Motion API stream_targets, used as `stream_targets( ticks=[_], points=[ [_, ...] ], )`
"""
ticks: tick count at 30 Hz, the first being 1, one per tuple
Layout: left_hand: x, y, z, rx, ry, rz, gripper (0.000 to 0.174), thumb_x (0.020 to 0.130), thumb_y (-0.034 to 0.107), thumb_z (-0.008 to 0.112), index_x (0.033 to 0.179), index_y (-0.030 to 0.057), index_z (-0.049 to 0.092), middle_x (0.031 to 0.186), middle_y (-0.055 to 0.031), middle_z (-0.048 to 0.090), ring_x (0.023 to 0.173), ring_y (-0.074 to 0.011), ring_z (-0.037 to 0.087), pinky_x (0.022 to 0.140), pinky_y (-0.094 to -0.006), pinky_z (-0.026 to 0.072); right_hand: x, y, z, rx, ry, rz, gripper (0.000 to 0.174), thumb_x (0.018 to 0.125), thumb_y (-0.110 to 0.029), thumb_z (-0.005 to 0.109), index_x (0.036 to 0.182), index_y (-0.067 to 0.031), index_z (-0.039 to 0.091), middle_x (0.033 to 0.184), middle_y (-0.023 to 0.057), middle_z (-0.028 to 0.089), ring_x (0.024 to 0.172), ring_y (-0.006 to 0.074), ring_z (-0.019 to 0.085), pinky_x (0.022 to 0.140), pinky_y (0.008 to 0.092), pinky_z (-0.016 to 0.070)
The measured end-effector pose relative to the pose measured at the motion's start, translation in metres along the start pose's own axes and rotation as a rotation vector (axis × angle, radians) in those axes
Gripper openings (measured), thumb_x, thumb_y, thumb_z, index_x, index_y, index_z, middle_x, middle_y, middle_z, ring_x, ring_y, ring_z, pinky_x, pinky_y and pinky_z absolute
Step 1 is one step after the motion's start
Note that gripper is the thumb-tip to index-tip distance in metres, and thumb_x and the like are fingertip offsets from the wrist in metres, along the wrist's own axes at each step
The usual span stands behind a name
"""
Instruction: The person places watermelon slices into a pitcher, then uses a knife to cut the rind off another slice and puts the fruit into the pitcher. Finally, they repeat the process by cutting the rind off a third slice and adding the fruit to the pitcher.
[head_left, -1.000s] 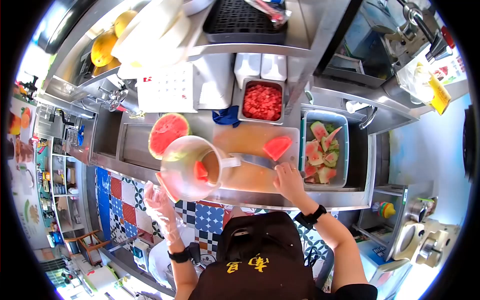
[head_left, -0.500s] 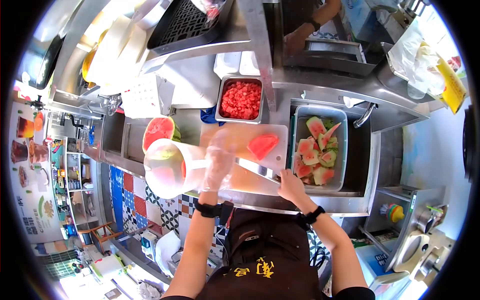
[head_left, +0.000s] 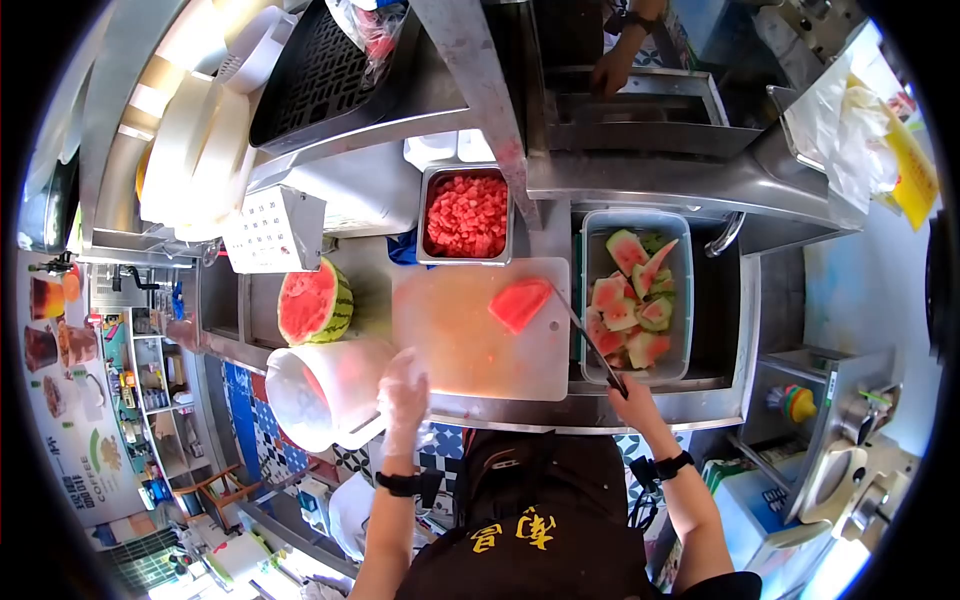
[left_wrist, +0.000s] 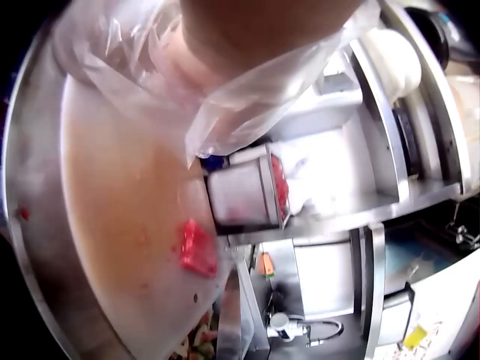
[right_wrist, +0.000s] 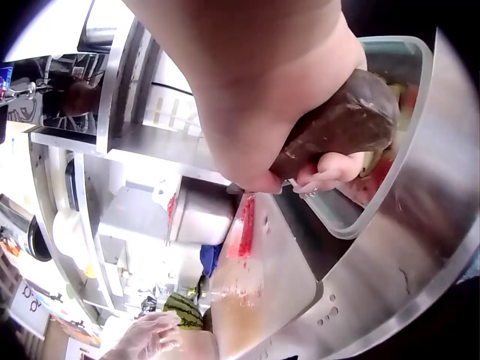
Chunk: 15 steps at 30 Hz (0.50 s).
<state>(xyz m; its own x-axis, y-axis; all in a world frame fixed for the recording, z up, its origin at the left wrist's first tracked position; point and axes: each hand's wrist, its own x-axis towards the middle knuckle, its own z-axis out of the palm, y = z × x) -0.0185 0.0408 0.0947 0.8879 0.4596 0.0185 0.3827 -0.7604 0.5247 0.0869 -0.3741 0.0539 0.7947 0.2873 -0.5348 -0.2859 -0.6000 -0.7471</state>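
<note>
My left hand (head_left: 403, 395), in a clear plastic glove, is beside the base of a tilted translucent pitcher (head_left: 335, 390); contact is unclear. Its glove (left_wrist: 240, 112) fills the top of the left wrist view. My right hand (head_left: 634, 405) grips the dark knife handle (right_wrist: 349, 124), the blade (head_left: 580, 325) slanting toward a red watermelon wedge (head_left: 519, 304). That wedge lies on the cutting board (head_left: 450, 345), near its upper right. A cut watermelon half (head_left: 315, 302) sits behind the pitcher, and red shows inside the pitcher.
A metal pan of diced watermelon (head_left: 467, 218) stands behind the board. Right of the board, a clear bin (head_left: 686, 300) of rinds sits in the sink, near a faucet (head_left: 725, 235). A metal shelf post (head_left: 480, 90) rises behind, and a white calendar box (head_left: 270, 232) stands at the back left.
My left hand first moved right over the pitcher's handle, then back left to its base. The pitcher has shifted left and tilted over. The knife has swung from lying across the board to its right edge.
</note>
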Motion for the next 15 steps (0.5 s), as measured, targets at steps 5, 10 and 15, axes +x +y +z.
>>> stream_targets(
  ticks=[5,10,15],
  points=[
    [0.06,0.097,0.076,-0.034,-0.237,0.067,0.08,0.075,0.034,0.082,0.139,0.0055,0.044,0.135,-0.0173,0.055,0.124,-0.0359,0.054,0.099,-0.0452,0.046,0.008,-0.004,0.007,-0.055,0.001,0.082,0.035,0.094,-0.034,0.062,0.102,0.0005,0.059,0.075,0.0233,0.064,0.073,0.0436,0.063,0.065,0.0446,0.0492],
    [0.096,0.115,0.133,0.303,-0.35,0.214,0.099,0.068,0.042,0.085,0.145,0.0022,0.036,0.132,-0.0199,0.052,0.118,-0.039,0.053,0.097,-0.0457,0.0471,-0.002,-0.022,0.007,0.005,-0.081,0.228,0.04,0.094,-0.039,0.064,0.09,-0.0005,0.055,0.063,0.0137,0.063,0.054,0.0248,0.065,0.051,0.0365,0.0493],
    [0.11,0.13,0.119,0.373,-0.528,0.101,0.098,0.065,0.041,0.086,0.141,0.0005,0.039,0.123,-0.0243,0.054,0.115,-0.0419,0.053,0.096,-0.0455,0.0469,-0.009,-0.009,0.009,-0.01,-0.116,0.243,0.039,0.094,-0.039,0.065,0.091,-0.0015,0.057,0.064,0.0141,0.062,0.055,0.0256,0.065,0.052,0.0363,0.0489]
  ],
)
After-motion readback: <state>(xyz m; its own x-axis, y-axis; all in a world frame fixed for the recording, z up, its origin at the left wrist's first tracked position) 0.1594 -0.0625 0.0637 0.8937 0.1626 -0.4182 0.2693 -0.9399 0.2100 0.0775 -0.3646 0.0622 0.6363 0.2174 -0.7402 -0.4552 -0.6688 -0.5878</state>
